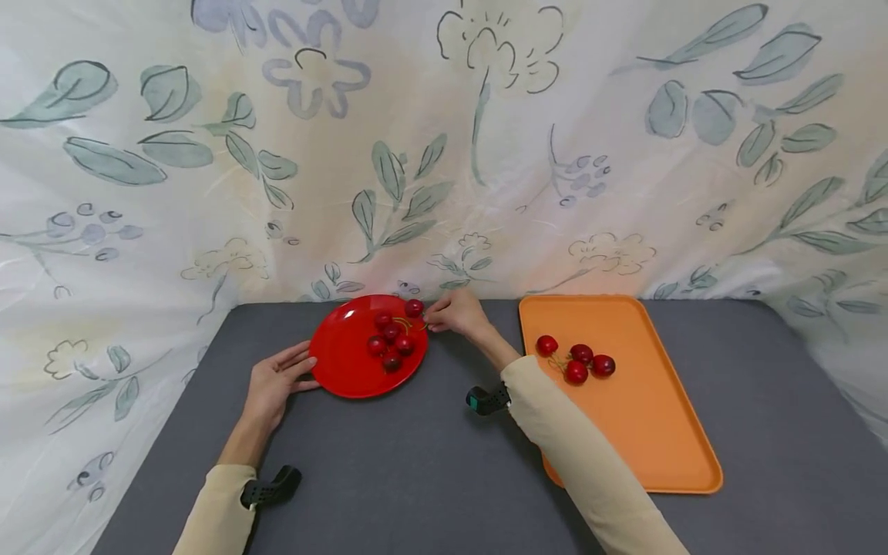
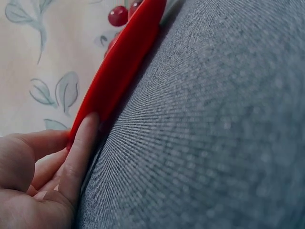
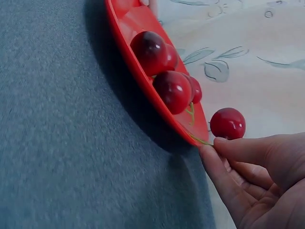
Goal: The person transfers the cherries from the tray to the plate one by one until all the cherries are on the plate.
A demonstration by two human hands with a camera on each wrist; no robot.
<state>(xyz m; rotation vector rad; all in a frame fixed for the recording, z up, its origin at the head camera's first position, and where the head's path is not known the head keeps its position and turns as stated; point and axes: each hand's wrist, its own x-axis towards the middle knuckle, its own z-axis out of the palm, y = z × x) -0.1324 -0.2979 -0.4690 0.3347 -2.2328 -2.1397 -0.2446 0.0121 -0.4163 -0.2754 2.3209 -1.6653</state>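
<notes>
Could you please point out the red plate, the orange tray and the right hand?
Red plate [image 1: 343,352]: head view, bare left part of its surface.
Orange tray [image 1: 652,439]: head view, bare lower-right part of its floor.
Right hand [image 1: 460,313]: head view, back of the hand.

See a wrinkly white cloth [image 1: 506,208] with green leaves [image 1: 388,169] and pale purple flowers [image 1: 315,69] behind a flat, dark gray, cloth-topped table [image 1: 388,478].

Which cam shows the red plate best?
Head: nearly the whole red plate shows from above, round outline included. Left wrist shows it almost edge-on, the left hand touching it; right wrist shows a slanted part with cherries. Both crop it at the top.
</notes>
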